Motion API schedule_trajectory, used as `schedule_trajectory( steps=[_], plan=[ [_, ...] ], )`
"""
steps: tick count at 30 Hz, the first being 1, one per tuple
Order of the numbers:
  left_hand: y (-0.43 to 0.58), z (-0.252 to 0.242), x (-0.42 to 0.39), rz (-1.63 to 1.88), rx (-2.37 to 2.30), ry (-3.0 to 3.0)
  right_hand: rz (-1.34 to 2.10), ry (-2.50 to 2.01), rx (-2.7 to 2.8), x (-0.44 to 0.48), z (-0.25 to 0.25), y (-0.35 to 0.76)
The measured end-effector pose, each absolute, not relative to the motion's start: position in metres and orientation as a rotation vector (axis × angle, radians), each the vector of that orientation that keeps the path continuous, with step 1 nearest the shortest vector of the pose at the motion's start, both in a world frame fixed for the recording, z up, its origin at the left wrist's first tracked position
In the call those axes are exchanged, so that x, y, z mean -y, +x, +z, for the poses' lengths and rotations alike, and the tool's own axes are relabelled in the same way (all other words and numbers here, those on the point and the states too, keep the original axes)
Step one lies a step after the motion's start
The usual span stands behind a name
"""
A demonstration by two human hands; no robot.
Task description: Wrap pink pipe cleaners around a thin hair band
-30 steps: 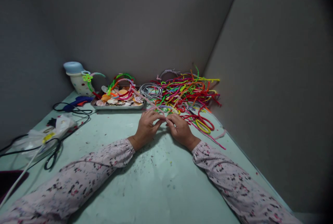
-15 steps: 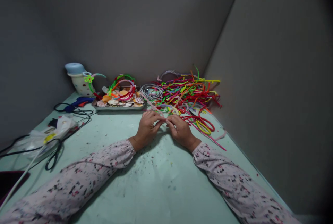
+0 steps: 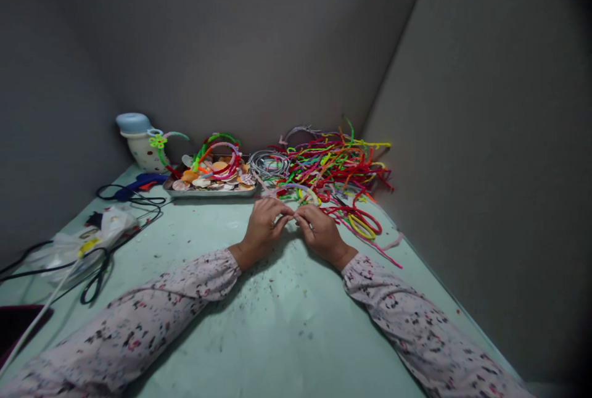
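Note:
My left hand (image 3: 261,229) and my right hand (image 3: 320,229) meet fingertip to fingertip on the pale green table (image 3: 277,318), both pinching a thin pink pipe cleaner (image 3: 266,187) that runs up and left from my fingers. Just behind my hands lies a big tangle of coloured pipe cleaners (image 3: 335,166). Both forearms wear floral pink sleeves.
A metal tray (image 3: 210,190) of shells and bent pipe cleaners sits at the back left, grey wire hoops (image 3: 268,162) beside it. A white pot with a blue lid (image 3: 139,139), a blue glue gun (image 3: 136,183), black cables, scissors (image 3: 95,277) and a plastic bag (image 3: 76,244) lie left. Grey walls enclose the corner.
My hands stay together in the same spot; the fingers shift slightly and the pink pipe cleaner's free end has swung a little lower and left.

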State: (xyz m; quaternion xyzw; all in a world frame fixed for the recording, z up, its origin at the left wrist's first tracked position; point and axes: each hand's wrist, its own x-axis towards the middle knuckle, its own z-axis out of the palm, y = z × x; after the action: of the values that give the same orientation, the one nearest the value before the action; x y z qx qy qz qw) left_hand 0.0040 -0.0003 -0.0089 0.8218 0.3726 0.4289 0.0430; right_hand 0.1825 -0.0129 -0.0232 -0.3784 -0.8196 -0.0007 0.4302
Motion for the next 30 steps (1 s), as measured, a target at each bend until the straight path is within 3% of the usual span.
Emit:
schedule_trajectory(
  steps=[30],
  plan=[
    [0.0046,-0.0099,0.0005,1.217,-1.188,2.571,-0.034,-0.952,2.072,0.0107,-0.0240,0.1836]
  ],
)
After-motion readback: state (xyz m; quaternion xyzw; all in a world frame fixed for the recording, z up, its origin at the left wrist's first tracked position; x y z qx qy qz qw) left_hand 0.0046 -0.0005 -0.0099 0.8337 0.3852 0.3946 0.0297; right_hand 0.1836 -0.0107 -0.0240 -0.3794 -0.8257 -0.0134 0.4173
